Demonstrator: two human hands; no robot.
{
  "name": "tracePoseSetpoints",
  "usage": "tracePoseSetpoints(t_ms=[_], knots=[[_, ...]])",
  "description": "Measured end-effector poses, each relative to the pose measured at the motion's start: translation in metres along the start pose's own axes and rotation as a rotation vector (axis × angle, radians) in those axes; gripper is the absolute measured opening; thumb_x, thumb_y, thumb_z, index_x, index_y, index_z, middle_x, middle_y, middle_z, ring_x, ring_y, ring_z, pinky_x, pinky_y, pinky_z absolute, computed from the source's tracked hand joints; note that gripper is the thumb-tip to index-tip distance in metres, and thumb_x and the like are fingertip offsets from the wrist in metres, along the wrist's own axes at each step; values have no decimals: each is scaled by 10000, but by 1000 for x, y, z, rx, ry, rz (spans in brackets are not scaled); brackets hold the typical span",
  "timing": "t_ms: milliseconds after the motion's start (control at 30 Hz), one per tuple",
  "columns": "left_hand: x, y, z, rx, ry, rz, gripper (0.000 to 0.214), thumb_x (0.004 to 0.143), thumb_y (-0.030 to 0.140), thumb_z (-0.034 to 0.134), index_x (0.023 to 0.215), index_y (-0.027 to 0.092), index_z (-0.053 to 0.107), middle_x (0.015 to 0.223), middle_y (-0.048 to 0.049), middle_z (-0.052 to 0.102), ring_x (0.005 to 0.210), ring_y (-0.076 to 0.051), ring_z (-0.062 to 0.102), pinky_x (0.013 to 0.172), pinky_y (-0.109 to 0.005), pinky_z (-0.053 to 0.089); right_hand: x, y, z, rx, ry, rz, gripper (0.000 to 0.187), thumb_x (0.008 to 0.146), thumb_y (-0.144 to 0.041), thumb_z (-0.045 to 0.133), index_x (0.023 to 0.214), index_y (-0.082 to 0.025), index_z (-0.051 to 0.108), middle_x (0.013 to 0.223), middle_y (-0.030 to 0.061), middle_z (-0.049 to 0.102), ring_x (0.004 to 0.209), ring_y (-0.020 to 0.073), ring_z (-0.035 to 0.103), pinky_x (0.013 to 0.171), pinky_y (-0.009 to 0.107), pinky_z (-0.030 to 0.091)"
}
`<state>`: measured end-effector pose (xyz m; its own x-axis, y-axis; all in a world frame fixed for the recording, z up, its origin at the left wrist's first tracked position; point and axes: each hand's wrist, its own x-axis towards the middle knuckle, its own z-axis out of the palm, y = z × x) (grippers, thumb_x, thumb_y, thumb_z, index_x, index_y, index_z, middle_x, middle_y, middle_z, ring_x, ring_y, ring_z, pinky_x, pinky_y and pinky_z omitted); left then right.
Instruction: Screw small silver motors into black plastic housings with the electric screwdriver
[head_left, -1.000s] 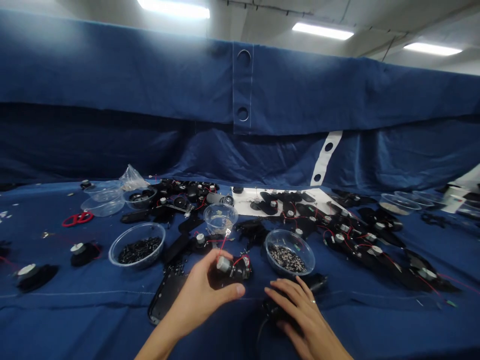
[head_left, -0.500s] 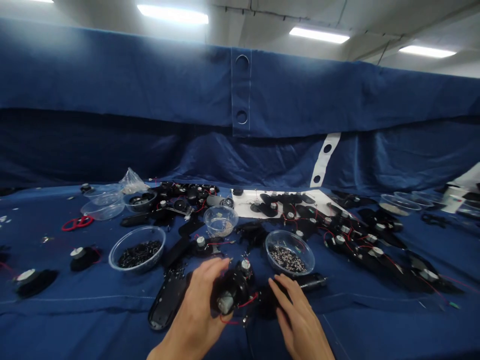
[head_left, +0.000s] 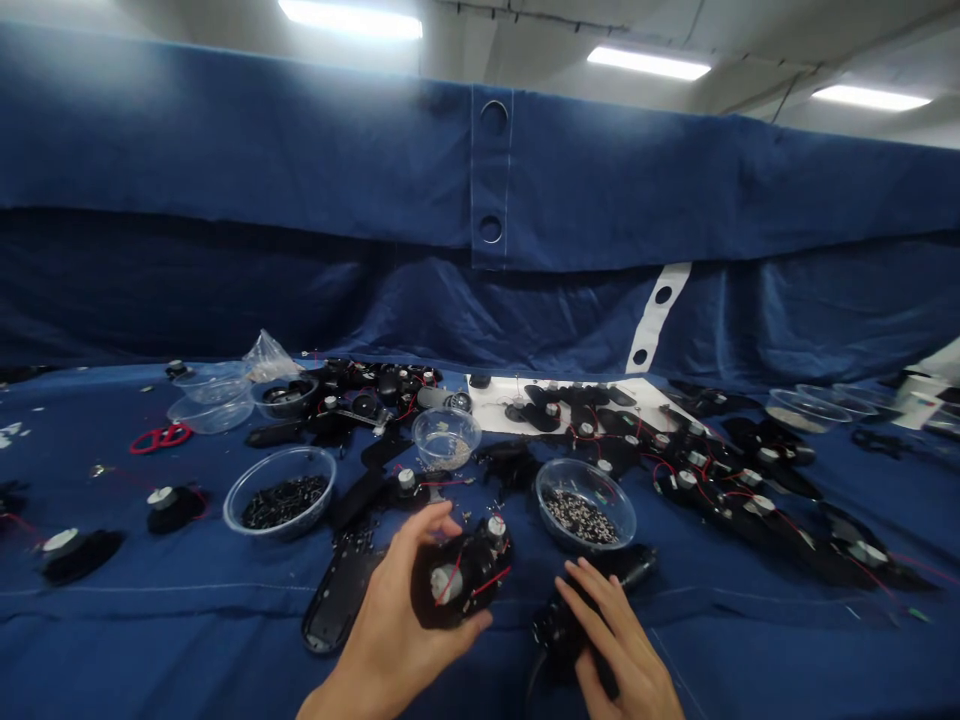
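My left hand point(head_left: 397, 620) is closed around a black plastic housing point(head_left: 469, 580) with a small silver motor and red wires, held above the cloth. To its right, my right hand point(head_left: 619, 635) has its fingers over a dark cylindrical object point(head_left: 555, 630), with the thumb at its near side; much of that object is hidden beneath the hand. Just beyond the right hand stands a clear bowl of small screws point(head_left: 585, 510). A long black shell point(head_left: 330, 605) lies on the cloth left of my left hand.
A bowl of black small parts point(head_left: 281, 495) and red-handled scissors point(head_left: 161, 437) are on the left. A smaller clear bowl point(head_left: 446, 440) stands mid-table. Wired black housings point(head_left: 686, 480) crowd the right. A blue cloth wall point(head_left: 375, 170) rises behind the table.
My left hand has turned the motor housing, so its silver motor and wires face me more. My right hand has shifted slightly right and now covers the dark cylindrical object, whose near end shows more.
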<state>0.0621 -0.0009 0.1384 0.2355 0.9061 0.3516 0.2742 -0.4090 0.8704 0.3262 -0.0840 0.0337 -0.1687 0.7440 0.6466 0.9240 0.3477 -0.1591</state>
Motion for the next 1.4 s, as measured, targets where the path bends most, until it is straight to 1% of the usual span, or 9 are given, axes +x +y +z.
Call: tracePoseSetpoints(t_ms=[167,333,467,533,700,867,1067,1233,1400], knots=[[4,13,-5,-235,-65,-178,814,605,162,866,1346,303,559,1198,-26,659,995,-230,672,878,-344,547,1,-2,-6,23,6,-10,654,899,-32,438,1532,-198,417,1547,108,467,1452,297,430,1154,636,390],[5,12,-10,-557,-122,-294,782,696,344,886,1402,303,553,1240,-35,678,1095,-218,645,926,-289,499,13,-8,-13,73,137,24,556,918,-28,463,1446,-191,521,1492,78,525,1405,222,491,1217,521,348],[3,20,-5,-827,-118,-582,487,842,522,736,1226,225,693,980,-27,704,880,-151,629,768,-223,484,17,-8,-11,119,157,58,455,941,-58,474,1342,-224,609,1400,59,606,1326,205,577,1183,519,403],[3,26,-3,-996,-161,-711,490,867,606,654,1055,162,740,799,-19,640,709,-127,574,622,-212,442,16,-7,-10,136,161,74,418,951,-75,474,1303,-231,637,1362,59,636,1286,206,614,1158,521,436],[-1,26,-3,-1252,-247,-729,504,868,612,621,985,139,751,747,-18,577,670,-130,554,551,-206,388,12,-6,-10,142,181,88,362,960,-111,501,1254,-238,668,1314,69,670,1238,223,653,1119,532,476],[-6,21,-4,-1172,-182,-759,343,791,490,710,872,160,752,814,-53,685,734,-166,609,635,-242,454,13,-6,-12,129,187,86,350,961,-121,510,1247,-239,672,1308,73,669,1247,228,646,1100,540,488],[-2,42,-4,-941,-112,-665,606,612,280,809,1211,228,732,892,-11,757,819,-174,639,848,-267,477,13,-6,-11,131,197,87,358,955,-121,508,1247,-243,674,1310,68,667,1235,228,652,1102,533,495],[-3,46,-2,-793,-194,-537,724,670,373,865,1354,298,639,1290,-27,718,1306,-254,554,1121,-341,382,15,-7,-11,116,190,84,382,959,-112,500,1288,-244,642,1324,72,652,1277,232,618,1112,560,477],[-6,46,2,-631,-249,-422,782,748,409,846,1455,338,519,1429,-45,640,1283,-275,597,1050,-378,485,18,-12,-11,109,191,87,387,956,-114,504,1294,-246,636,1316,79,652,1270,248,620,1114,591,470]])
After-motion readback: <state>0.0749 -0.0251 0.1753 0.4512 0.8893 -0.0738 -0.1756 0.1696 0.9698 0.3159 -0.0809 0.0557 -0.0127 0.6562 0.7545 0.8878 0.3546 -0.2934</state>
